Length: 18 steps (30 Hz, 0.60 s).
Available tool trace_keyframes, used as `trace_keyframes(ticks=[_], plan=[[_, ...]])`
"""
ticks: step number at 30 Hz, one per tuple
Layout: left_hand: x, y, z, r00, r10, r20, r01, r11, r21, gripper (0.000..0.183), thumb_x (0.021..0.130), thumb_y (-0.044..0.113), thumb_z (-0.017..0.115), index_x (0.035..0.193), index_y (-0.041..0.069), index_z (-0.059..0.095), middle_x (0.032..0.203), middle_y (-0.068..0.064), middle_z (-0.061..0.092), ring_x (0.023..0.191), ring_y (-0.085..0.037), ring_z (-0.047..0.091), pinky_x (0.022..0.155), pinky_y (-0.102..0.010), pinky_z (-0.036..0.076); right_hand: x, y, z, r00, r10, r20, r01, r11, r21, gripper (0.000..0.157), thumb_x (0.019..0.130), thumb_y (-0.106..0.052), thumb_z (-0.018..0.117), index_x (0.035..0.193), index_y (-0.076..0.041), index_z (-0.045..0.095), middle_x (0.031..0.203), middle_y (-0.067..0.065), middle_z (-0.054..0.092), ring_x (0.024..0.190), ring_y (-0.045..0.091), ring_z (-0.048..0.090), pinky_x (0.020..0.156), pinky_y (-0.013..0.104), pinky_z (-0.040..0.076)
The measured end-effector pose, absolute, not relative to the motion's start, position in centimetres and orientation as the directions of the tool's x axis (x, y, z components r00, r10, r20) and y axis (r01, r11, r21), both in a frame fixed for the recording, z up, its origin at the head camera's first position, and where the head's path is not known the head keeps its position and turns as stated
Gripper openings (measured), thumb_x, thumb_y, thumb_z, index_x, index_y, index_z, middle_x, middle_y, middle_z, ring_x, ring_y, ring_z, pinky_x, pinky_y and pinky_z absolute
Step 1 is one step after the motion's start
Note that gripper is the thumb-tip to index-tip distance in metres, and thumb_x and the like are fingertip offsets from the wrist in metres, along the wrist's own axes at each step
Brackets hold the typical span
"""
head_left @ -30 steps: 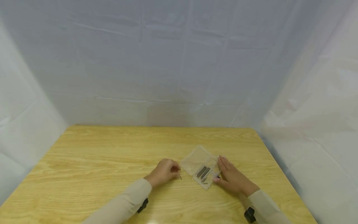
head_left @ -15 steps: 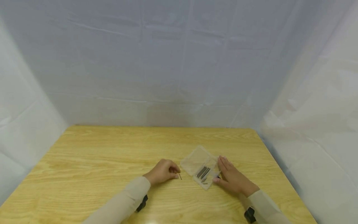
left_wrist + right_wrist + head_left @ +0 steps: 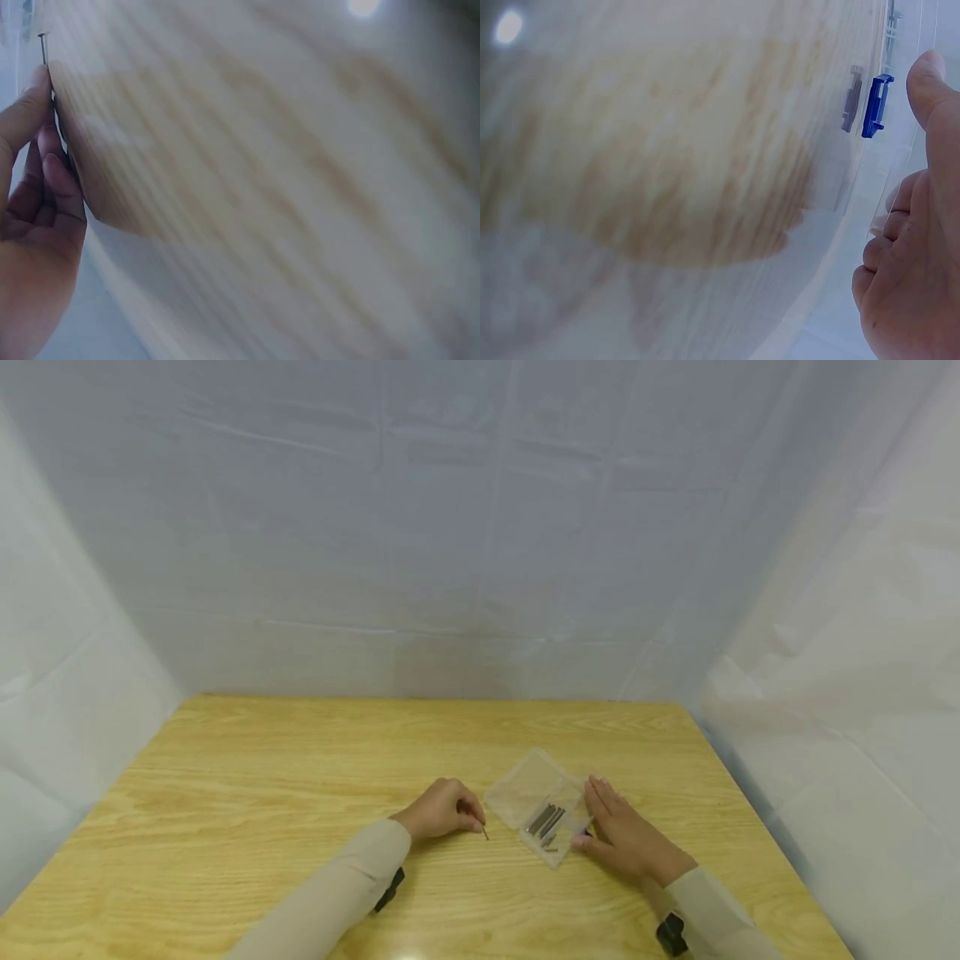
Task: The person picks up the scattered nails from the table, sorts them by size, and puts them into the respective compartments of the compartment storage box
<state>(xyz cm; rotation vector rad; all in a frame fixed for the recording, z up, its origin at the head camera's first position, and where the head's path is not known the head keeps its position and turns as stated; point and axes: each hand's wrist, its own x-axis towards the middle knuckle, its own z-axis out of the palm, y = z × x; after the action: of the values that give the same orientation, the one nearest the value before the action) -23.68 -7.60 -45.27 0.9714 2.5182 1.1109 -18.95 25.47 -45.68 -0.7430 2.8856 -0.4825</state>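
Note:
My left hand (image 3: 446, 810) is left of a clear plastic box and pinches a thin dark nail (image 3: 486, 833) between thumb and fingers. In the left wrist view the nail (image 3: 43, 49) sticks out past the thumb tip, its flat head at the far end. The box (image 3: 553, 862) lies with its lid (image 3: 525, 781) folded back flat on the table. Several dark nails (image 3: 546, 820) and a few smaller metal pieces (image 3: 550, 845) lie in its compartments. At the box's right side rests my right hand (image 3: 630, 839), fingers straight, thumb at the near edge. A blue latch (image 3: 877, 106) shows beside that thumb.
The box and both hands are on a wood-grain table (image 3: 300, 760). White sheeting (image 3: 465, 543) hangs behind the table and along both sides. A dark device (image 3: 671, 935) is strapped at the right wrist, another (image 3: 390, 889) at the left.
The left fingertips have come together on the nail, which stood out more from them half a second ago. The right hand and the box have stayed in place.

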Motion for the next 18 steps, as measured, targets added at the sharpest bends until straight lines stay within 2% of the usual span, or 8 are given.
trace_keyframes(ticks=[6, 18], plan=[[-23.71, -7.6, -45.22, -0.755, 0.654, 0.046, 0.482, 0.506, 0.715, 0.01, 0.084, 0.015, 0.074, 0.081, 0.006, 0.074, 0.077, 0.003, 0.07, 0.068, -0.005, 0.059, 0.063, -0.021, 0.05, -19.0, 25.5, -45.7, -0.87, -0.492, -0.034, -0.453, 0.824, -0.342, 0.084, 0.097, -0.049, 0.048, 0.149, 0.007, 0.012, 0.157, 0.024, 0.01, 0.144, 0.04, 0.009, 0.115, 0.052, 0.016], [-23.33, -7.66, -44.99, -0.727, 0.683, 0.066, 0.53, 0.498, 0.686, 0.006, 0.086, 0.008, 0.071, 0.08, 0.007, 0.07, 0.075, 0.002, 0.064, 0.065, -0.002, 0.052, 0.06, -0.02, 0.047, -19.01, 25.42, -45.8, -0.87, -0.493, -0.024, -0.456, 0.823, -0.339, 0.084, 0.097, -0.049, 0.048, 0.149, 0.007, 0.013, 0.156, 0.025, 0.011, 0.144, 0.041, 0.011, 0.114, 0.053, 0.017]])
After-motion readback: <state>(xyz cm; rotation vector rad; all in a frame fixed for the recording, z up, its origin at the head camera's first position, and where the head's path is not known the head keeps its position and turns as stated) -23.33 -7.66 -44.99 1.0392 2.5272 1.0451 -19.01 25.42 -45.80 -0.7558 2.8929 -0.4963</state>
